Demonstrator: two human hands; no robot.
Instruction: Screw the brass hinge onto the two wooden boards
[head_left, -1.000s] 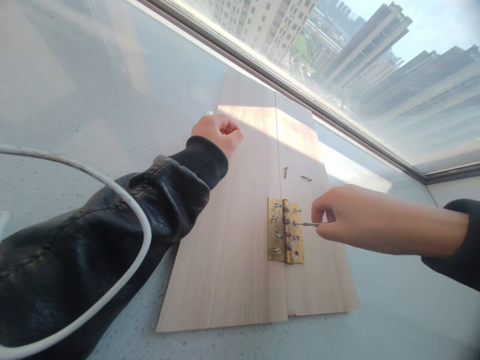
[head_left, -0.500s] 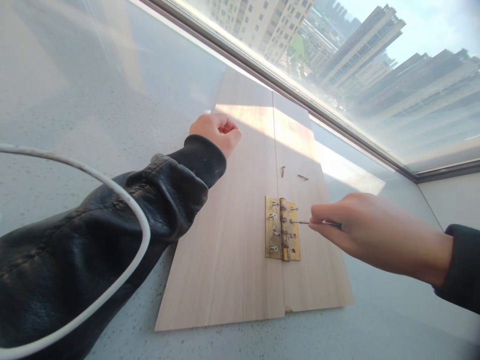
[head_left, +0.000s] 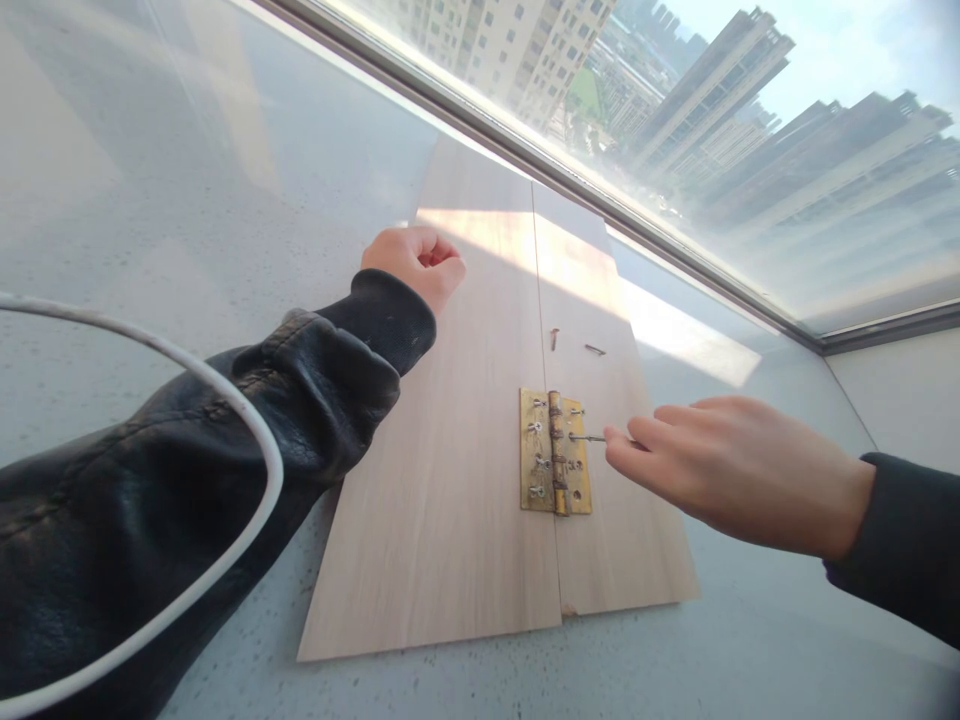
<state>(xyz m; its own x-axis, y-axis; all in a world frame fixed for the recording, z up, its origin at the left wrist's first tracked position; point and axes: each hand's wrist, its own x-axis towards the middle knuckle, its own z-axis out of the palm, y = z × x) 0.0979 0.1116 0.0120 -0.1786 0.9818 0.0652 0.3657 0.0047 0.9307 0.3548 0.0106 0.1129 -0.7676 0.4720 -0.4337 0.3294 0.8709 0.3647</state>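
A brass hinge (head_left: 537,470) lies across the seam between two pale wooden boards, the wide left board (head_left: 442,520) and the narrower right board (head_left: 630,540). Several silver screws stand in its holes, mostly on the left leaf. My right hand (head_left: 720,470) is closed around a thin screwdriver (head_left: 592,438); its metal shaft points left to a hole in the hinge's right leaf, and most of its handle is hidden. My left hand (head_left: 412,262) rests as a fist on the left board, its palm hidden. Two loose screws, one upright-looking (head_left: 554,339) and one lying (head_left: 595,350), are beyond the hinge.
The boards lie on a speckled white sill (head_left: 247,660) beside a window frame (head_left: 480,140), with tall buildings outside. A white cable (head_left: 247,400) loops in front of my left sleeve. Sunlight crosses the far part of the boards.
The whole view has shifted slightly, so everything appears a little further left. My right hand's fingers have changed position around the screwdriver; my left fist keeps its place on the board.
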